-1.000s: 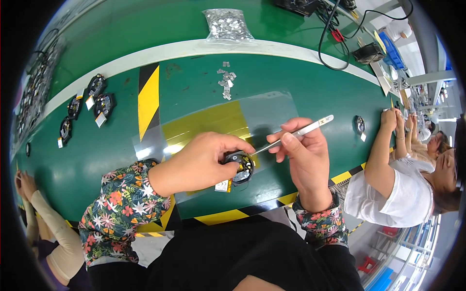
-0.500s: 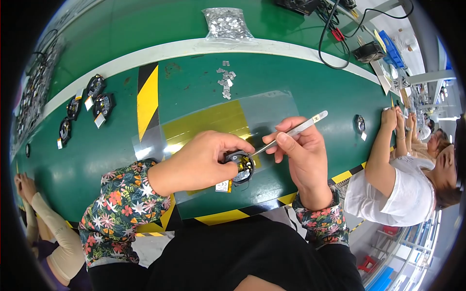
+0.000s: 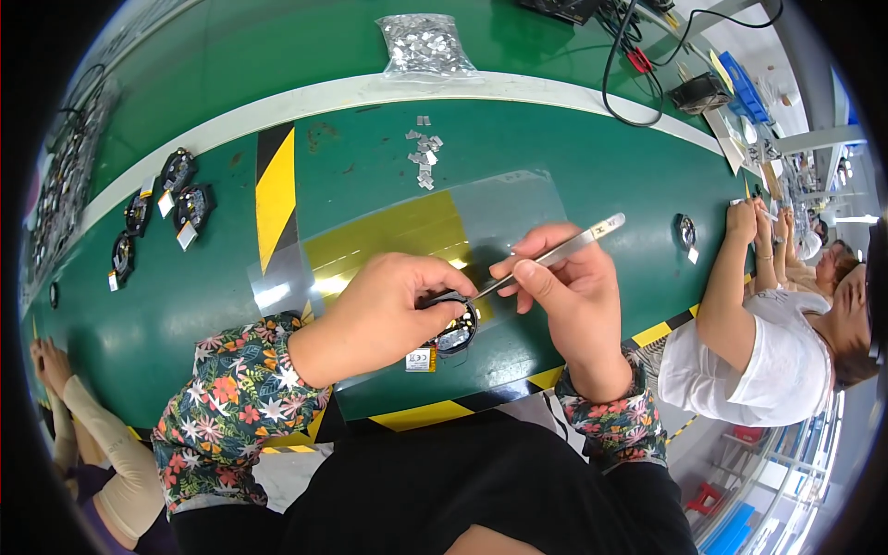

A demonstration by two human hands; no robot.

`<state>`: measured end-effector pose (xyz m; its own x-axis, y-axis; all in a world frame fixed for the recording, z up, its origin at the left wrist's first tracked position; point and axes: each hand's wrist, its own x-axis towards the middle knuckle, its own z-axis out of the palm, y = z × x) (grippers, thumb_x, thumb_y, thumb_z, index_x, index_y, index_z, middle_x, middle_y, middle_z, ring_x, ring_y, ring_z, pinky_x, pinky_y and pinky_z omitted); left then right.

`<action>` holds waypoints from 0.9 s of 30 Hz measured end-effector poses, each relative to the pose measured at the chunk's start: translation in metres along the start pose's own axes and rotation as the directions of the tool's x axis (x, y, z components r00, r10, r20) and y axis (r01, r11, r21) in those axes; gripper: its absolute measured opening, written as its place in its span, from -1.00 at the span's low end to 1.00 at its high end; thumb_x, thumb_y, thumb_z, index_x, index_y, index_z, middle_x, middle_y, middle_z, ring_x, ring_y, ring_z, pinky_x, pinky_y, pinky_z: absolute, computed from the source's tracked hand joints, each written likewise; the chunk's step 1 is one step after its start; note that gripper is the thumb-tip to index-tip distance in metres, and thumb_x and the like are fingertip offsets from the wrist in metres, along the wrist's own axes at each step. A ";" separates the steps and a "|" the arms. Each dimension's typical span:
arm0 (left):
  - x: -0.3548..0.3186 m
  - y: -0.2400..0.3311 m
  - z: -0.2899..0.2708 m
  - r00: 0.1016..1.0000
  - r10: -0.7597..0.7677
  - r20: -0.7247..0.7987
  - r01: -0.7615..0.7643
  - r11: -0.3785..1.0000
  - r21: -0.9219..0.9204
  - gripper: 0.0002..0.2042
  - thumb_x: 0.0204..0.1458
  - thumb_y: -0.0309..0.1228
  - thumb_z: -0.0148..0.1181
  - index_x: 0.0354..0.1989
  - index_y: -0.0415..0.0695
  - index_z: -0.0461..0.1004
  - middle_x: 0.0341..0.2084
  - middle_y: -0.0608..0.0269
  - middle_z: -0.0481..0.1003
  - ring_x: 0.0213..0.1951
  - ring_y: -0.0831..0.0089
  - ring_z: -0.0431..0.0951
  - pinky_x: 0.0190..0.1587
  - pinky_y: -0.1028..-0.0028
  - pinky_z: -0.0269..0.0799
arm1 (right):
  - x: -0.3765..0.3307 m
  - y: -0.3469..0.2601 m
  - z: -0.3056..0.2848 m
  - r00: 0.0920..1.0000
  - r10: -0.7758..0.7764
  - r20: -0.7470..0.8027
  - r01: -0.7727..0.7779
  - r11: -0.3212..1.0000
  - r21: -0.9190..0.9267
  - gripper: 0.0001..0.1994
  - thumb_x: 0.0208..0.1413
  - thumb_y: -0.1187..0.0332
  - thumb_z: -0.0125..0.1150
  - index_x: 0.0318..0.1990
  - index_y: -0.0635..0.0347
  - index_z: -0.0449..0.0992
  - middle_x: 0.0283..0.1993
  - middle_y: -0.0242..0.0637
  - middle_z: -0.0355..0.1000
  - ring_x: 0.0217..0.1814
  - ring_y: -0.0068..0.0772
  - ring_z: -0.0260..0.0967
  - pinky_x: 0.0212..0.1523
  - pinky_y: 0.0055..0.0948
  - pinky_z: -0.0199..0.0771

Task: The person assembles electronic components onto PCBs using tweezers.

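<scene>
My left hand [image 3: 384, 305] grips a round black electronic assembly [image 3: 458, 335] by its rim, thumb and forefinger at its upper left. Circuit parts show inside the ring, and a white-and-orange labelled flat piece [image 3: 421, 359] sticks out at its lower left. In my right hand [image 3: 578, 301] is a pair of metal tweezers [image 3: 573, 245], held like a pen. Their tips reach the upper edge of the assembly, close to my left fingertips. Whether the tips pinch anything is too small to tell. Beneath my hands lies a transparent sheet with a yellow film [image 3: 393, 242].
Small silver pieces [image 3: 425, 153] lie scattered beyond the film. A clear bag of silver parts [image 3: 427, 44] sits behind the white rail. Several similar black assemblies [image 3: 194, 205] rest at left, another [image 3: 684, 231] at right. Co-workers sit on both sides; a black cable [image 3: 606, 92] loops at back right.
The assembly and both hands have shifted very slightly in the view, along with the whole scene. The tweezers' tips have moved a little left, nearer my left fingertips.
</scene>
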<state>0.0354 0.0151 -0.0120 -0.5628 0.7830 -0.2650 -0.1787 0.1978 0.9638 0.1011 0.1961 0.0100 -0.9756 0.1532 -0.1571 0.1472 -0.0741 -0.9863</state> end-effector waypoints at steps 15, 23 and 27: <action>0.002 0.000 -0.010 0.996 -0.038 0.082 0.058 0.966 -0.253 -0.84 -0.10 -0.67 0.05 -0.30 -0.31 0.44 -0.38 0.26 0.48 -0.32 0.61 0.46 -0.25 0.63 0.37 | -0.008 -0.002 0.001 0.716 -0.582 0.385 0.692 0.525 -0.495 -0.84 -0.19 0.62 0.04 -0.40 0.30 0.49 -0.71 -0.32 0.21 -0.70 -0.38 0.18 -0.66 -0.47 0.14; 0.003 0.002 -0.011 0.997 -0.013 0.080 0.030 0.977 -0.210 -0.82 -0.07 -0.65 0.04 -0.25 -0.32 0.44 -0.37 0.26 0.48 -0.31 0.64 0.44 -0.24 0.65 0.35 | -0.011 0.013 0.000 0.640 -0.516 0.570 0.734 0.189 -0.653 -0.62 -0.43 0.58 0.14 -0.28 0.19 0.52 -0.69 -0.40 0.16 -0.71 -0.43 0.12 -0.73 -0.47 0.08; 0.002 0.005 -0.009 0.997 0.011 0.080 0.008 0.975 -0.223 -0.82 -0.09 -0.66 0.06 -0.27 -0.32 0.44 -0.37 0.26 0.48 -0.32 0.65 0.43 -0.25 0.65 0.35 | -0.011 0.012 -0.003 0.582 -0.505 0.637 0.749 0.029 -0.662 -0.61 -0.45 0.51 0.19 -0.27 0.14 0.52 -0.68 -0.46 0.09 -0.71 -0.49 0.07 -0.74 -0.50 0.04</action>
<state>0.0259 0.0125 -0.0081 -0.4979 0.8299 -0.2515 -0.3586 0.0670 0.9311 0.1143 0.1969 0.0000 -0.7462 -0.5010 0.4385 -0.6188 0.7648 -0.1793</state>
